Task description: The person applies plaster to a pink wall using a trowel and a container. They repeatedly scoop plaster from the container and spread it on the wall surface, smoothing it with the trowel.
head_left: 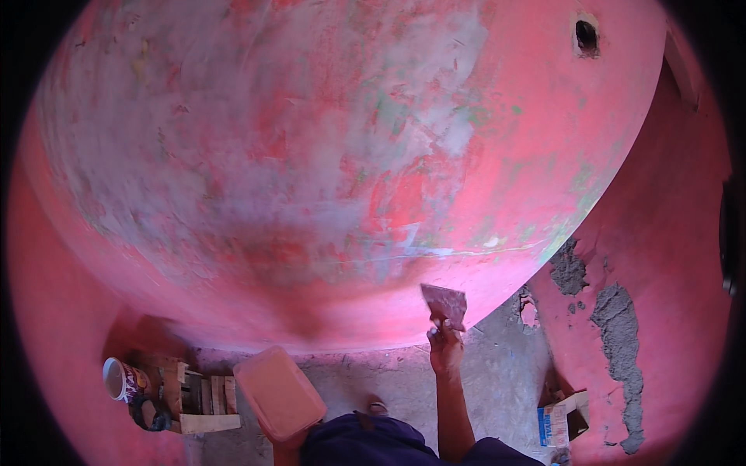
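Note:
My right hand [445,346] is raised in front of the pink wall [513,210], its fingers closed round a putty knife [446,303]. The knife's wide, smeared blade points up and stands close to the lower part of the wall; whether it touches cannot be told. On the left, my left forearm [285,453] reaches under a shallow rectangular pinkish-orange plastic tray [281,392] and bears it up. That hand's fingers are hidden by the tray. Greyish-white patches of filler [311,155] cover much of the wall, with red and green showing between.
A wooden crate [203,396] stands at the lower left, with a white-mouthed bucket [116,379] beside it. At lower right an open cardboard box [566,419] sits by the side wall, which has rough grey cement patches [619,342]. High on the wall is a square hole [586,36].

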`<state>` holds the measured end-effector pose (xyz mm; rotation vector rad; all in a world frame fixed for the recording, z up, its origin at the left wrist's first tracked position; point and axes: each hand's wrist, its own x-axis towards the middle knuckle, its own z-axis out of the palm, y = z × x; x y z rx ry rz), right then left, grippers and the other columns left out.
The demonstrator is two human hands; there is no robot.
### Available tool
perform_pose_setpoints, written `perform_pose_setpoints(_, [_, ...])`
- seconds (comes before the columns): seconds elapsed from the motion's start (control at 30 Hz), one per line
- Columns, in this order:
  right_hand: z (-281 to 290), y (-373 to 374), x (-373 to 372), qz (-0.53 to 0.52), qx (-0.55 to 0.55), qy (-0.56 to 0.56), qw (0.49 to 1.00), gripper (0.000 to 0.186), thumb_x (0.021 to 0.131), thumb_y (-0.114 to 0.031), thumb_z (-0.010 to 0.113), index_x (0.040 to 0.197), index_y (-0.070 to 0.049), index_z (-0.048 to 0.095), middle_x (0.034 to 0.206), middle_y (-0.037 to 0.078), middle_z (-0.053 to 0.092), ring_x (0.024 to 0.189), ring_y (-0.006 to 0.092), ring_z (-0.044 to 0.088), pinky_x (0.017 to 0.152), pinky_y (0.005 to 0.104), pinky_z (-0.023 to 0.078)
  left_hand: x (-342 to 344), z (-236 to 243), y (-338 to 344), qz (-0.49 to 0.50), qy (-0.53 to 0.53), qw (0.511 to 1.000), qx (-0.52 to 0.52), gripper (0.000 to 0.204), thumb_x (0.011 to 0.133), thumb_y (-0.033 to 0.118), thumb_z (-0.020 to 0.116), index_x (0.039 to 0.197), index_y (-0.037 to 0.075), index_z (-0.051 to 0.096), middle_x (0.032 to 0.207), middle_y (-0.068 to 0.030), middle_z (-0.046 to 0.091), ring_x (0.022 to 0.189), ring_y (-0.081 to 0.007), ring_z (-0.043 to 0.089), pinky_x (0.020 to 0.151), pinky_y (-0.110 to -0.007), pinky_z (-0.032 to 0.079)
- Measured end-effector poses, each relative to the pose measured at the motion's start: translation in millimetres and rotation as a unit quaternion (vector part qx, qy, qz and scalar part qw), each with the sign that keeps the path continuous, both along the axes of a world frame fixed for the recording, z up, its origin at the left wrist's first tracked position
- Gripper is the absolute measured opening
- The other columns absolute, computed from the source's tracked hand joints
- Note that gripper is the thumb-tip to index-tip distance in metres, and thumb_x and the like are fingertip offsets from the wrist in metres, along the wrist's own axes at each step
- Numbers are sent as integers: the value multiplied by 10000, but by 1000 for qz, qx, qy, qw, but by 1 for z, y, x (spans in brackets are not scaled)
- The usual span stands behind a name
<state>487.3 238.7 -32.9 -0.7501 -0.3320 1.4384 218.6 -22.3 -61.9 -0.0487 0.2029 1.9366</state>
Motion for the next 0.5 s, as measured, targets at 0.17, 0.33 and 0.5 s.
perform_pose_setpoints(0.17, [-7, 12, 13, 57, 84, 152, 983, 440, 736, 80, 455, 1176, 80, 464, 1125, 134, 546, 976, 218, 531, 780, 301, 425, 4, -1, 2, 20, 171, 984, -32, 628, 918, 538, 259, 1406, 145, 221, 1414, -108, 327, 1255, -363, 373, 975, -612, 321])
perform_pose_setpoints(0.33, [-5, 23, 22, 67, 119, 175, 975, 383, 810, 51, 459, 1191, 19, 462, 1218, 93, 515, 1054, 189, 496, 827, 317, 396, 3, -22, -4, 32, 184, 981, -52, 601, 932, 517, 210, 1394, 134, 238, 1406, -99, 342, 1251, -339, 385, 995, -567, 330])
perform_pose_setpoints(0.5, [0, 43, 12, 15, 94, 48, 994, 251, 852, -5, 558, 1088, -84, 529, 1092, 32, 559, 951, 140, 535, 789, 290, 448, 4, -13, -5, -5, 462, 875, -144, 660, 895, 488, 430, 1409, 160, 178, 1402, -65, 346, 1275, -287, 358, 1032, -520, 292])
